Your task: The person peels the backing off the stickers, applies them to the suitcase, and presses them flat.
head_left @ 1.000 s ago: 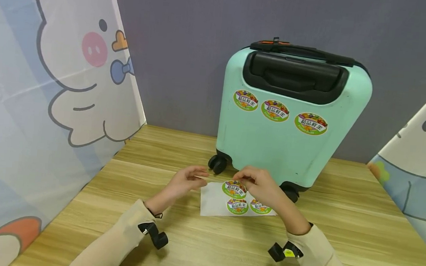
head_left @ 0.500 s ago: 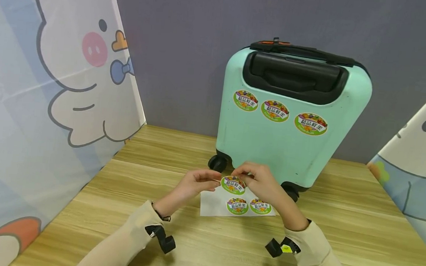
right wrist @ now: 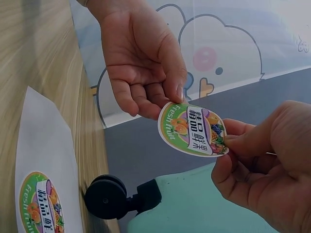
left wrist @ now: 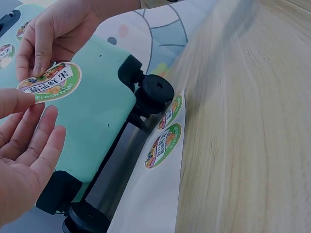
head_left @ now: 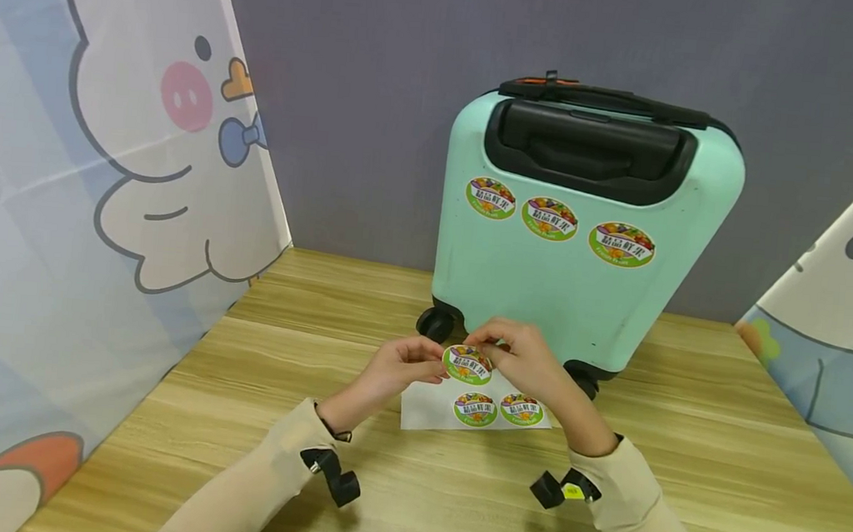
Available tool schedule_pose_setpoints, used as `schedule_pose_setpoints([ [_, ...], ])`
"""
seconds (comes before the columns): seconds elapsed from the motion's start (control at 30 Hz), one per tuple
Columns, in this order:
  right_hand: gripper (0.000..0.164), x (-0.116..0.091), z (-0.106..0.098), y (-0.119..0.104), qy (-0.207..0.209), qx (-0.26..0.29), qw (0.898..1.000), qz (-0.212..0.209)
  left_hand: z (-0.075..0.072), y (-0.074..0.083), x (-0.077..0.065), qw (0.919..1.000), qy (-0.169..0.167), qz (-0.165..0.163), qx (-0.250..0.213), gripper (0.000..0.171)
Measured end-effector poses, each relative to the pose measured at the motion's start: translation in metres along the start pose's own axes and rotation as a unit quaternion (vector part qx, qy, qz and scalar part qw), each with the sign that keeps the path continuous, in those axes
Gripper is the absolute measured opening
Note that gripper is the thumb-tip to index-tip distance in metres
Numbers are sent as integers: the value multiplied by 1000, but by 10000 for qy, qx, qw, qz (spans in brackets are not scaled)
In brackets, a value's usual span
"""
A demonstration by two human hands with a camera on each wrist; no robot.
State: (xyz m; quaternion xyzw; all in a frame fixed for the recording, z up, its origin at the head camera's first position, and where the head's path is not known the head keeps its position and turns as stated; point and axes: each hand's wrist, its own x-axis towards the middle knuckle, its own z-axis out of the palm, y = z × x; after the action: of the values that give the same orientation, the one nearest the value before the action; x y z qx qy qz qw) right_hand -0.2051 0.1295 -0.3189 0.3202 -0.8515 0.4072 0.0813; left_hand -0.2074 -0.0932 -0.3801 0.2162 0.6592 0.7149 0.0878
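An oval fruit sticker (head_left: 467,364), green-edged with fruit and lettering, is held up between both hands above a white backing sheet (head_left: 426,408). My right hand (head_left: 527,362) pinches its upper edge between thumb and fingers. From the other side, my left hand (head_left: 399,370) grips the edge with its thumb on the printed face, as the right wrist view shows; the remaining left fingers lie loosely curled. On the sheet are two more stickers (head_left: 475,409). A mint-green suitcase (head_left: 538,283) stands upright behind, bearing three matching stickers (head_left: 549,218) in a row below its black handle recess.
The light wood table (head_left: 304,290) carries the suitcase and the sheet. Black wheels (head_left: 437,325) of the suitcase stand just behind the sheet. A grey panel (head_left: 347,126) closes the back, and cartoon-printed cloths (head_left: 152,219) hang at both sides.
My left hand has moved right and up to the sticker and now grips its edge. The sticker has risen slightly off the sheet in my right hand, toward the suitcase.
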Motion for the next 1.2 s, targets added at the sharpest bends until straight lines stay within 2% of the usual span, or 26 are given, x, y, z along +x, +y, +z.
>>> schedule_pose_setpoints([
  [0.47,18,4,-1,1,325,61,9994,-115,7,6,3,9967,795,153,-49,16],
  [0.87,21,11,-3,-2,600,-60,9978,-258,9,10,7,9924,1149,410,-163,14],
  [1.03,22,14,-5,-4,647,234,9975,-149,8,11,11,9902,1281,452,-309,16],
  [1.2,25,18,-6,-6,796,447,9958,-29,7,14,15,9885,1315,629,-410,16],
])
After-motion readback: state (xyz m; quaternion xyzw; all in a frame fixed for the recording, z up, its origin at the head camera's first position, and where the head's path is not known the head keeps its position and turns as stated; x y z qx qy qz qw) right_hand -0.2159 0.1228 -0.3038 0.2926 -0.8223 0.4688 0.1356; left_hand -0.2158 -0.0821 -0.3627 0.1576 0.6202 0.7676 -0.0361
